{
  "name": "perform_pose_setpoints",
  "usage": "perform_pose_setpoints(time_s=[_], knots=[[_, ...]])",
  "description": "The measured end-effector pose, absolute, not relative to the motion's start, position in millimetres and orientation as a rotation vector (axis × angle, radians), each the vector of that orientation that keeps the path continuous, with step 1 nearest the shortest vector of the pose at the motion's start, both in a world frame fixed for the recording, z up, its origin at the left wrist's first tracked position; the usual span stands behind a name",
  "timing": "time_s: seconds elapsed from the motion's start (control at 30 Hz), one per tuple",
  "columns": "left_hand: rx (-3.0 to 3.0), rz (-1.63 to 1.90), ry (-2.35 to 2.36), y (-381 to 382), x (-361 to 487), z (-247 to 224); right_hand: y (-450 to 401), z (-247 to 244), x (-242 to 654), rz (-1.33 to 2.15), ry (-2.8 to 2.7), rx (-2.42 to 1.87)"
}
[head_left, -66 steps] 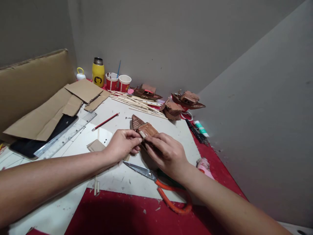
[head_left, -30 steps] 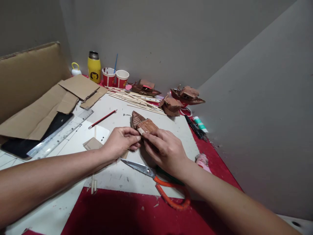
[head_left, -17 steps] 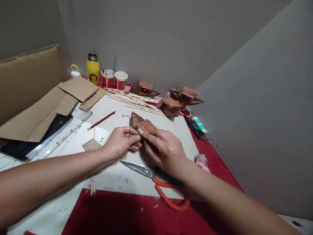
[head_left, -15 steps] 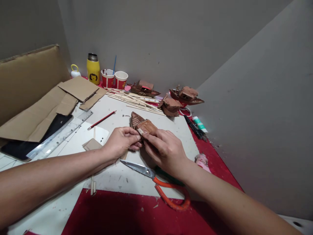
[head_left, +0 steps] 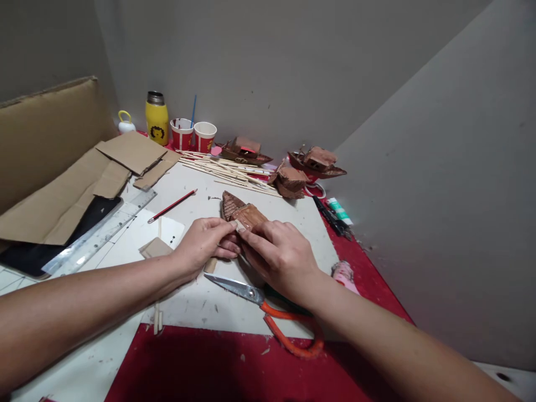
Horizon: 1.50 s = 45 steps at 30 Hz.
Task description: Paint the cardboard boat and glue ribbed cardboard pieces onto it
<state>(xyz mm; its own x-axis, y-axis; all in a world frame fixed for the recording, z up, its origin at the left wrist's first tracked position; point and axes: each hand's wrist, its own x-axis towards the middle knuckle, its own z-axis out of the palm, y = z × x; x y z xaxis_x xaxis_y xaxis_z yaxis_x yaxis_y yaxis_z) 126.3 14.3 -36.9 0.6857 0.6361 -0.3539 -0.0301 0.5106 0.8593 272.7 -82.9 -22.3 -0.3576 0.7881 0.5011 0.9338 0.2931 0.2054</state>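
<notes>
A small brown model boat [head_left: 250,215] with a ribbed bow and a roofed cabin lies on the white board, its near side hidden by my hands. At the cabin's near left edge, a small pale piece [head_left: 240,225] is pinched between my fingertips. My left hand [head_left: 209,244] has thumb and forefinger closed on this piece from the left, with the other fingers curled below. From the right, my right hand [head_left: 282,254] presses its fingertips on the same piece, against the boat. Orange-handled scissors [head_left: 268,310] lie just below both hands.
Three brown model boats, one of them [head_left: 317,162] at the back right, stand beyond thin wooden sticks [head_left: 228,170]. Paper cups [head_left: 205,137] and a yellow bottle [head_left: 157,123] are behind. Cardboard [head_left: 62,195], a ruler [head_left: 100,231] and a pencil [head_left: 172,206] lie left.
The left thumb and forefinger have shifted slightly up to the cabin's edge, onto the pale piece. The whole view has moved slightly.
</notes>
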Motion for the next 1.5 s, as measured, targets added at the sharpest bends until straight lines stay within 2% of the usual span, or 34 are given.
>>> perform_pose_setpoints(time_s=[0.13,0.37,0.63,0.77,0.9,1.03,1.5], knots=[[0.960,0.453,0.741,14,128,-38,-84,-18,272,-0.609,-2.262,-1.556],[0.973,0.455,0.744,16,129,-37,-81,-7,294,-0.239,-1.995,-1.497],[1.030,0.522,0.772,18,127,-34,-69,-12,325,0.245,-2.053,-1.632],[1.226,0.679,0.828,18,120,-30,-66,-12,326,0.287,-2.118,-1.619],[1.774,0.905,0.738,17,114,-25,-65,-11,324,0.286,-2.182,-1.575],[2.129,0.915,0.582,16,118,-24,-63,-13,325,0.275,-2.183,-1.516],[2.269,0.809,0.451,22,126,-31,-59,-23,326,0.251,-2.136,-1.481]])
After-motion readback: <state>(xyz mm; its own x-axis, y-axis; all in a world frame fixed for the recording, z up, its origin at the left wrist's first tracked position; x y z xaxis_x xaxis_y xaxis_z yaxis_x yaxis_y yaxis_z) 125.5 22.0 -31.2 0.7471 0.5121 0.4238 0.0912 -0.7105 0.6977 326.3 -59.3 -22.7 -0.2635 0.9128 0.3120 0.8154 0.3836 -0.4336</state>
